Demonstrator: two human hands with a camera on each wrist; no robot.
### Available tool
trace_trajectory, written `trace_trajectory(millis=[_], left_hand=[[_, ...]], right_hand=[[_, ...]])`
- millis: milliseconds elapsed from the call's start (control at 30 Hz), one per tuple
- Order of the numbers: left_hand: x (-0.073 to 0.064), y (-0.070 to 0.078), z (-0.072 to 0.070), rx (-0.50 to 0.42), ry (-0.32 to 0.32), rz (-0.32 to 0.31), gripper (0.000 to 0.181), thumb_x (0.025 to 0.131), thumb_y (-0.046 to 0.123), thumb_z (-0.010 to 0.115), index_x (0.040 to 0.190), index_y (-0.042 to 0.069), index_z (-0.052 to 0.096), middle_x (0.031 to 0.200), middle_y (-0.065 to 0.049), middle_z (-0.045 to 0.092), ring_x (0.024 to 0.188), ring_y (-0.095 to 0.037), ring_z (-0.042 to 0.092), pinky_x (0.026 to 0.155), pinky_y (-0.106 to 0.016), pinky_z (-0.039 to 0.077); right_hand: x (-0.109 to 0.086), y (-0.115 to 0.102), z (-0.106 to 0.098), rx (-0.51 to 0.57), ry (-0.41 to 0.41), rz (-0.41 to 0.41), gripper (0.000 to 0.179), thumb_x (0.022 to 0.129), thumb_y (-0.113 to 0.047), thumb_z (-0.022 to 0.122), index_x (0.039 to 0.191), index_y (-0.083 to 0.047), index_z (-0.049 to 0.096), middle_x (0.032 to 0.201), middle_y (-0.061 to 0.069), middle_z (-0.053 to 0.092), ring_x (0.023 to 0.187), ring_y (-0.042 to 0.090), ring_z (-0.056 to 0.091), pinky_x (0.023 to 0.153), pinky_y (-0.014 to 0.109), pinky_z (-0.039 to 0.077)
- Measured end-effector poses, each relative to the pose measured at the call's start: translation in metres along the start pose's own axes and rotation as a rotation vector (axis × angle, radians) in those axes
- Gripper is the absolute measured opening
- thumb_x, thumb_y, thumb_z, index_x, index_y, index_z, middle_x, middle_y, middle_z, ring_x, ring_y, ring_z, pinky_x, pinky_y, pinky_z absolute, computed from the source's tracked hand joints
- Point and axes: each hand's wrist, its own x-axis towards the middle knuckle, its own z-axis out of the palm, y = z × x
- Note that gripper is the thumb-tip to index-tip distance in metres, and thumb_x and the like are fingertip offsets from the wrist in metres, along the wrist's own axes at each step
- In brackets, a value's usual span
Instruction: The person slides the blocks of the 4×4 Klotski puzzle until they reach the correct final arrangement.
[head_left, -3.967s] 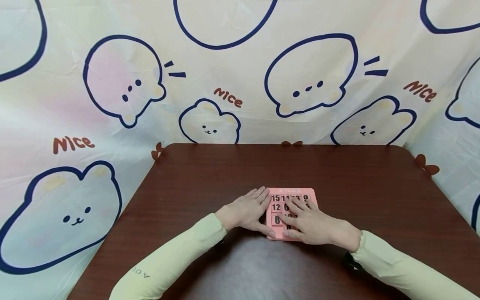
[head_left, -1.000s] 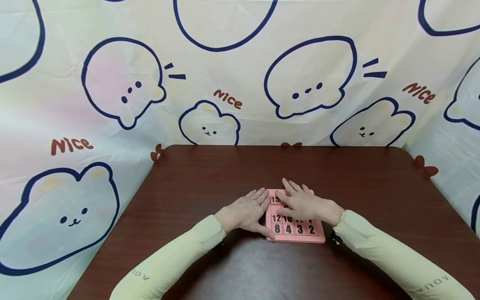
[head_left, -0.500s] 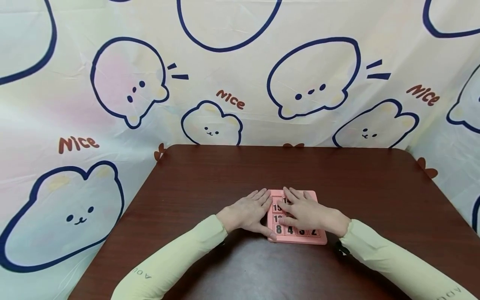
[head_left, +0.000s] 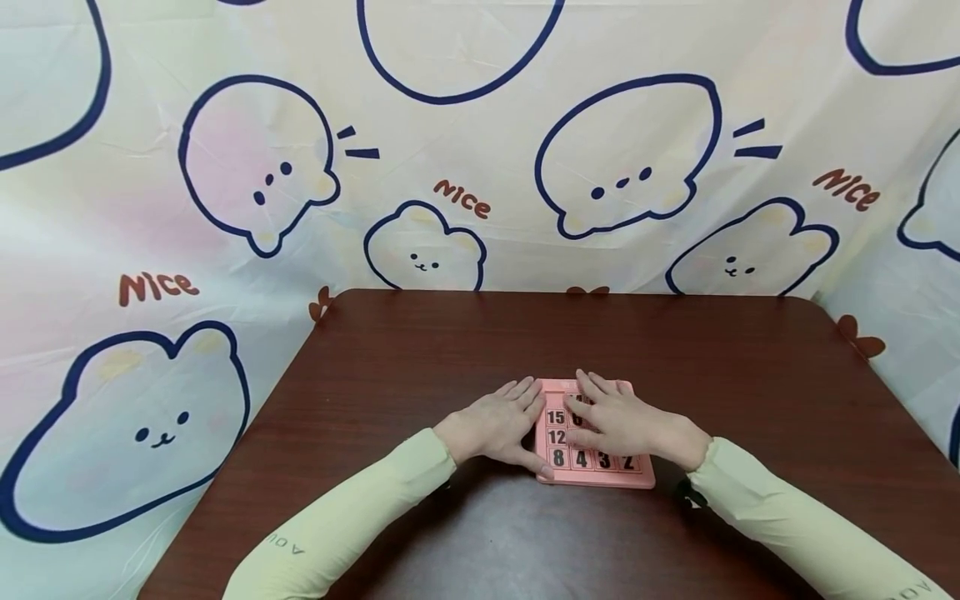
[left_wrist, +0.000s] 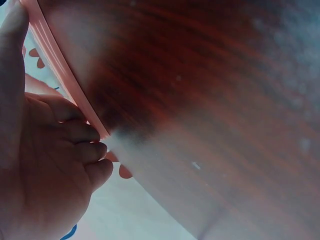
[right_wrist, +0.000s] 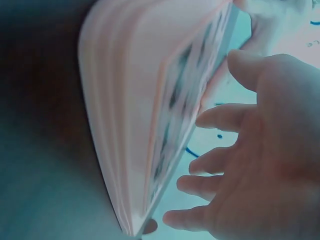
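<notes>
A pink sliding number puzzle (head_left: 592, 478) lies flat on the table, its tiles marked with black numbers. My left hand (head_left: 498, 425) rests along the puzzle's left edge, fingers straight and thumb on the near left corner. Over the right part of the board, my right hand (head_left: 626, 423) is spread with its fingertips at the tiles, hiding several of them. Tiles 15, 12 and 8 show down the left column, with a gap at its top. Along the near row, 8, 4, 3 and 2 are visible. In the right wrist view the fingers look slightly apart from the tiles.
The brown wooden table (head_left: 420, 350) has rounded far corners. Behind it hangs a pale cloth (head_left: 495, 142) printed with blue-outlined bears and the word Nice. Light green sleeves (head_left: 360, 508) cover both forearms.
Over four seconds, the left column tiles have slid toward the near edge, tile 15 most recently. My right hand has shifted about over the board; the left hand has stayed at the edge.
</notes>
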Motion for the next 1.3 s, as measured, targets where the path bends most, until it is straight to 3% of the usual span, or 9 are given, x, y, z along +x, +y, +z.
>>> trace_trajectory(millis=[267,733,1300], left_hand=[[0.001,0.000,0.002,0.003,0.005,-0.002,0.122,0.072,0.092,0.042,0.156,0.005,0.024,0.165,-0.015,0.016,0.154,-0.027,0.013,0.126,-0.037,0.015],[-0.002,0.001,-0.001,-0.022,-0.010,-0.010,0.121,0.073,0.091,0.042,0.156,0.006,0.022,0.165,-0.014,0.013,0.154,-0.026,0.011,0.126,-0.037,0.016],[-0.001,-0.001,0.002,0.006,0.031,0.009,0.121,0.074,0.091,0.042,0.155,0.004,0.025,0.164,-0.016,0.018,0.153,-0.028,0.016,0.125,-0.038,0.018]], right_hand=[[-0.008,0.013,-0.007,0.001,-0.012,0.088,0.065,0.099,-0.052,0.049,0.148,-0.011,0.044,0.161,0.028,0.016,0.149,0.047,0.015,0.111,0.075,0.017],[-0.007,0.017,0.002,-0.017,0.002,0.085,0.064,0.099,-0.051,0.049,0.148,-0.010,0.045,0.161,0.027,0.018,0.149,0.047,0.012,0.111,0.075,0.015],[0.000,0.002,0.002,-0.053,0.039,0.049,0.066,0.097,-0.052,0.052,0.145,-0.007,0.049,0.160,0.028,0.019,0.149,0.047,0.016,0.112,0.073,0.017]])
